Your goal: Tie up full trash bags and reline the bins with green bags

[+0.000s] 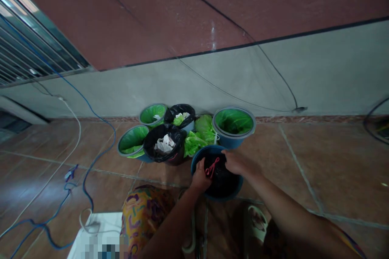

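Observation:
In front of me stands a blue bin (197,154) with a black plastic bag (223,178) inside it. A red tie string with loops (212,168) lies across the bag. My left hand (201,176) reaches over the bin's left side, fingers stretched out beside the string; what its fingertips touch is hard to make out. At the right far rim, my right hand (234,162) has its fingers curled in on the black bag. The bag's lower part is lost in shadow.
Bins with green liners (234,123) and black-lined bins holding crumpled waste (165,144) stand along the wall. Green bags (196,141) lie between them. Blue cable (88,178) loops over the tiles at left. A white board (100,230) is beside my knee.

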`<state>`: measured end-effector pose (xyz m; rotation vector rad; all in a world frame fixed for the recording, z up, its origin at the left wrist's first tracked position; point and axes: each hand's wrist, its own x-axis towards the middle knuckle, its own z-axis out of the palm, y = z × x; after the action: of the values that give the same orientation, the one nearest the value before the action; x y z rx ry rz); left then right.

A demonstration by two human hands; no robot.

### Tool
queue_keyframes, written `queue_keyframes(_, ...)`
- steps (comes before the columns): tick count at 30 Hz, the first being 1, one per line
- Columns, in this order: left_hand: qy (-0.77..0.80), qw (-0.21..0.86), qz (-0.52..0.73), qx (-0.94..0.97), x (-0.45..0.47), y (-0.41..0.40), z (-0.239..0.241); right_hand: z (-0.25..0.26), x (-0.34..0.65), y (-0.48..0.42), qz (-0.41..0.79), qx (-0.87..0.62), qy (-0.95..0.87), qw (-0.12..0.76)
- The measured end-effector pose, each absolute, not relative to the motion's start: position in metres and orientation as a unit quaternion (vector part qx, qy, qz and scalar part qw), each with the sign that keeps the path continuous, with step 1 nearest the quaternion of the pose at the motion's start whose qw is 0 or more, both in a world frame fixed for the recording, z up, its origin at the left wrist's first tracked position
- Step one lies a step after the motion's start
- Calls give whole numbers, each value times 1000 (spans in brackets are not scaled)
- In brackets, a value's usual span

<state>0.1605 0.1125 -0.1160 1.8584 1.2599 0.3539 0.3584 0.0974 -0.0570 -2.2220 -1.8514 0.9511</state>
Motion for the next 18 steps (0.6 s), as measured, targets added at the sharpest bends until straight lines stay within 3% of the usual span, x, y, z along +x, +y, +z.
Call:
queue_keyframes(8, 515, 376, -24, 770, 176, 113, -113, -67, 333, 82, 359, -668, -652, -30)
queue_keyframes(13, 526, 352, 7, 774, 182, 115, -106, -70, 331, 84, 323, -670, -667, -43)
queue_keyframes(18, 529, 379, 71, 756, 185, 115, -101, -77, 332, 86, 309, -672, -673, 8)
